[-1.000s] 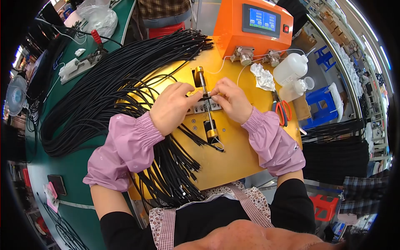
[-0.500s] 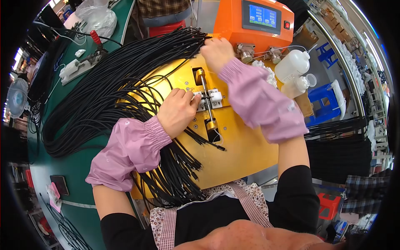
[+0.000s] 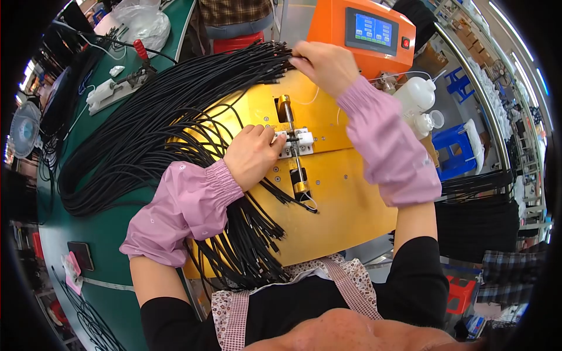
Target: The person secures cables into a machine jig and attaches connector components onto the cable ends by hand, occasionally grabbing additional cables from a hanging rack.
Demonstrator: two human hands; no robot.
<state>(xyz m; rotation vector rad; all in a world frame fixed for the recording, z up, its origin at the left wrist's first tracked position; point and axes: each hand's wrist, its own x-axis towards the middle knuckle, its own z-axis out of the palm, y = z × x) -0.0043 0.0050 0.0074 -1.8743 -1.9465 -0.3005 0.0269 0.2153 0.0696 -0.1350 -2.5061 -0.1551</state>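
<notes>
My left hand [image 3: 253,157] is closed at the left side of a small white fixture [image 3: 304,139] on the gold plate [image 3: 333,199]; a dark cable piece shows at its fingertips. Metal rods with brass ends [image 3: 284,105] stand above and below the fixture. My right hand [image 3: 328,65] is up at the tips of the big black cable bundle [image 3: 175,88], its thumb and fingers pinched on a cable end. More black cable ends [image 3: 257,234] fan out below my left wrist.
Behind the plate stands an orange machine [image 3: 328,29] with a screen. White bottles [image 3: 414,95] are at the right. On the green table [image 3: 117,234] are a red-handled clamp [image 3: 140,50] and a phone [image 3: 81,255]. A seated person [image 3: 234,14] is beyond.
My right hand has left the fixture and moved up to the cable tips by the orange machine. My left hand has stayed by the fixture, whose white blocks are now uncovered.
</notes>
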